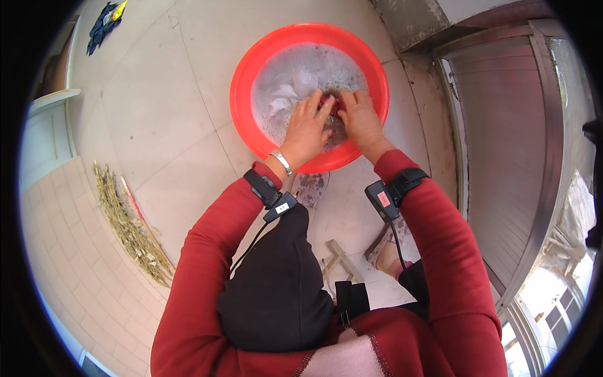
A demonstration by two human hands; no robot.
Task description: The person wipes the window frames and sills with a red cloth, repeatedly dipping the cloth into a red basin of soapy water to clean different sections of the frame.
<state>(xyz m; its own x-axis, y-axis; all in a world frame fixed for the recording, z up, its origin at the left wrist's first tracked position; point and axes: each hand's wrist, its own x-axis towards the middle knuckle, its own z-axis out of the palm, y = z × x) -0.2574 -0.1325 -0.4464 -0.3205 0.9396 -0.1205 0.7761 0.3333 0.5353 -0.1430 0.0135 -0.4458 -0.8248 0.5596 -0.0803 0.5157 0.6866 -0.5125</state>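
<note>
A red plastic basin (240, 101) of sudsy water stands on the floor before me. Both of my hands are inside its near right part, at a small dark red cloth (335, 104). The spread fingers of my left hand (305, 129) lie over the cloth's left side, and its thumb sits apart lower down; whether it grips is unclear. My right hand (362, 118) has its fingers curled onto the cloth's right side. White wet fabric (282, 94) bulges out of the foam left of my hands. The cloth's lower part is hidden by water and fingers.
A bundle of dry stalks (123, 226) lies on the left beside a red-tipped stick (134, 202). At the far left is a dark cloth (101, 28) with a yellow packet (119, 10). A metal-framed door panel (499, 132) stands right. Wooden pieces (343, 259) show between my legs.
</note>
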